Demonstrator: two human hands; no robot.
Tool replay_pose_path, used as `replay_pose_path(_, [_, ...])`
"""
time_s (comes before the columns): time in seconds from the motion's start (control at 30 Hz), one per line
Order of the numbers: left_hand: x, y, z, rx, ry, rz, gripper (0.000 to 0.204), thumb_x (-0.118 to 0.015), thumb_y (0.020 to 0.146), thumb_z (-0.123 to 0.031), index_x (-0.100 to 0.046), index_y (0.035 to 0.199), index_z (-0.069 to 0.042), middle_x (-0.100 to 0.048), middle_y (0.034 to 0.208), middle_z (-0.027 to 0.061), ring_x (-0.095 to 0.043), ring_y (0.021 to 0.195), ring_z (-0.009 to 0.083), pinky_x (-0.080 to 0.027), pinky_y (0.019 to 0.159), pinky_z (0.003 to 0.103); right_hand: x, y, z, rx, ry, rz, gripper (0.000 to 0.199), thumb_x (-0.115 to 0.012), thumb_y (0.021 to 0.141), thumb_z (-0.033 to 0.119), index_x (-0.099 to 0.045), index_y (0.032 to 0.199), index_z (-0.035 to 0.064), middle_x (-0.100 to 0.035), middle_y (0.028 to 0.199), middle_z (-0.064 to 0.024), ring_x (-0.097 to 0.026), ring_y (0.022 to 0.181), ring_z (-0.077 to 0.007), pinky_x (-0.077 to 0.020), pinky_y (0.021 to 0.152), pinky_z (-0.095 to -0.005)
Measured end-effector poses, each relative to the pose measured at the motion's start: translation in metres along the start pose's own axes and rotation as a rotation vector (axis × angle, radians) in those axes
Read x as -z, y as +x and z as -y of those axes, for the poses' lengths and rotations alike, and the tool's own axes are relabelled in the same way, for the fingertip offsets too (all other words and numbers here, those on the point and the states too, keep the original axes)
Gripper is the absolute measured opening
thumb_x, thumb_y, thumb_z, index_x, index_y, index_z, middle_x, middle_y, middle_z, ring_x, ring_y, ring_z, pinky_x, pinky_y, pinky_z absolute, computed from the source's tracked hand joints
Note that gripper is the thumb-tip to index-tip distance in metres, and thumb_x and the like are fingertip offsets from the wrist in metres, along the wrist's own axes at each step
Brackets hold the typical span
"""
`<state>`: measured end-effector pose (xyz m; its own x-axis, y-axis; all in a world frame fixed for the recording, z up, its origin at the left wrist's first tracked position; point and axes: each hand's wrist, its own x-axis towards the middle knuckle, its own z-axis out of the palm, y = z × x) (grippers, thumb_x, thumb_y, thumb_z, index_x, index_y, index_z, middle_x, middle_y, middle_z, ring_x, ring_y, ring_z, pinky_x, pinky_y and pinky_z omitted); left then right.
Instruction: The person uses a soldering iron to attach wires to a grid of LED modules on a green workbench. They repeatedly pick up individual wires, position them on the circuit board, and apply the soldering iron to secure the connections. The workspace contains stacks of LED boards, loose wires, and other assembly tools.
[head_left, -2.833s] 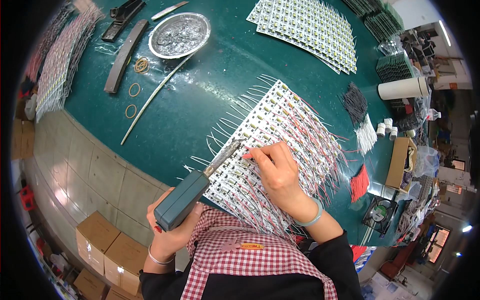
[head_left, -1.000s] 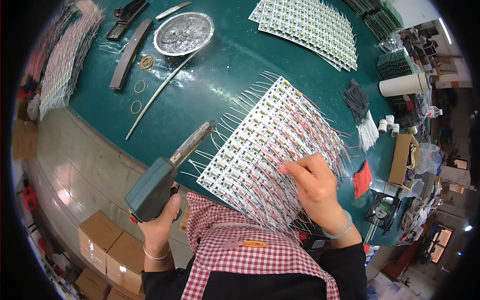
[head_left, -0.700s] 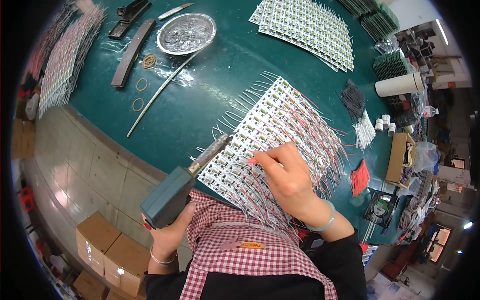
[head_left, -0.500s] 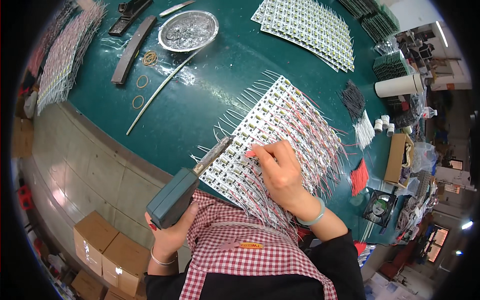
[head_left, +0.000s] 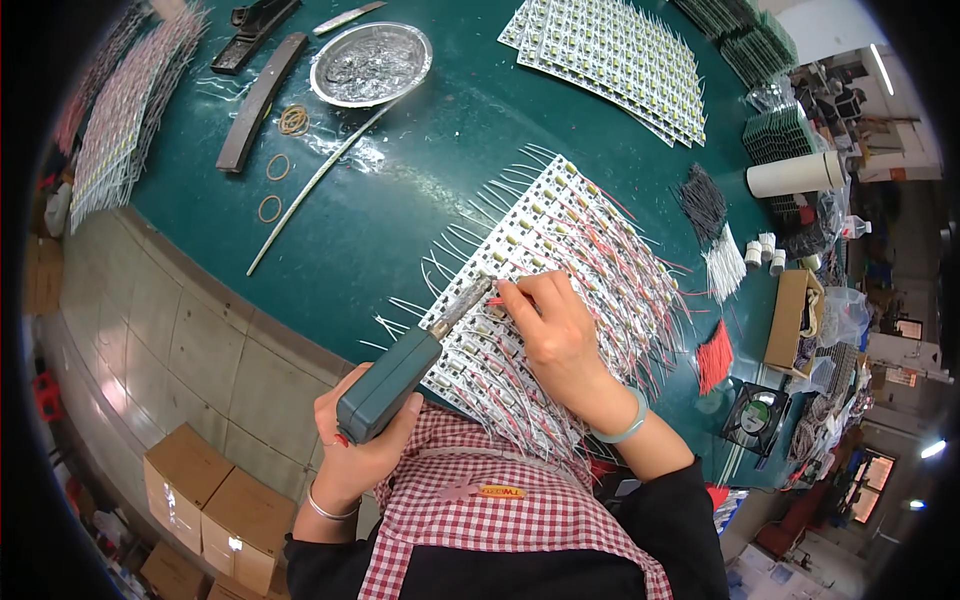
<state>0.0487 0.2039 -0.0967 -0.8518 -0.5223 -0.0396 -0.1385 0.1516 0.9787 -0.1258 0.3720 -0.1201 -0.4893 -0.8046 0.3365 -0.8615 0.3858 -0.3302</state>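
Note:
My left hand (head_left: 365, 430) is wrapped round the dark green handle of a soldering iron (head_left: 392, 385). The iron's metal tip lies over a white circuit board panel (head_left: 505, 265), close to my right fingertips. That panel carries rows of small yellowish parts, with white wires sticking out along its left edge and many red and white wires over its right side. Above the panel, my right hand (head_left: 555, 330) pinches short red wires (head_left: 497, 300) between thumb and forefinger. Exactly where the tip and wire ends meet the board is too small to tell.
On the green table (head_left: 330, 225) are a metal bowl (head_left: 371, 65), a thin stick (head_left: 310, 200) and rubber bands. Bundles of black wires (head_left: 703, 203), white wires (head_left: 725, 263) and red wires (head_left: 714, 358) lie right, near a small fan (head_left: 755, 415). More panels (head_left: 610, 65) are stacked at the back.
My left hand has moved the soldering iron up and to the right, bringing its tip to my right fingertips. The right hand, still pinching red wires, has shifted only slightly.

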Motion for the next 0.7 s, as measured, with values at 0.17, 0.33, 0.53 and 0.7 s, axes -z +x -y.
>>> replay_pose_path(0.17, [0.0,0.002,0.003,0.045,-0.025,0.025,0.014,-0.073,0.077,0.003,-0.066,0.089,0.005,-0.063,0.078,0.006,-0.057,0.065,0.0101,-0.044,0.057,0.024,0.004,0.002,0.003,-0.033,0.032,0.031,0.041,-0.061,0.07,-0.006,-0.066,0.11,-0.0033,-0.059,0.091,-0.0113,-0.056,0.082,-0.0279,-0.0483,0.065,-0.0366])
replay_pose_path(0.33, [-0.001,0.002,0.002,0.049,0.052,0.034,0.013,-0.073,0.077,0.002,-0.066,0.087,0.004,-0.063,0.076,0.0064,-0.057,0.063,0.0102,-0.044,0.057,0.024,0.002,0.003,0.001,-0.022,0.016,0.026,0.038,-0.062,0.07,-0.005,-0.066,0.109,-0.0033,-0.058,0.091,-0.0112,-0.056,0.081,-0.0269,-0.0482,0.064,-0.0357])
replay_pose_path(0.53, [0.002,0.002,0.001,-0.03,0.168,0.016,0.013,-0.074,0.077,0.001,-0.066,0.087,0.004,-0.063,0.077,0.0073,-0.058,0.063,0.0117,-0.045,0.057,0.025,0.001,0.004,0.002,0.005,-0.02,0.031,0.034,-0.063,0.071,-0.001,-0.064,0.105,-0.005,-0.056,0.089,-0.0108,-0.054,0.08,-0.0257,-0.0476,0.064,-0.0344])
replay_pose_path(0.7, [0.021,0.021,-0.012,-0.246,0.235,-0.169,0.017,-0.075,0.077,0.001,-0.067,0.091,0.005,-0.066,0.086,0.0096,-0.063,0.072,0.0159,-0.049,0.066,0.026,0.0,0.003,0.001,0.014,-0.04,0.019,0.034,-0.063,0.071,0.001,-0.063,0.104,-0.0054,-0.054,0.088,-0.0105,-0.054,0.08,-0.0256,-0.0475,0.065,-0.034])
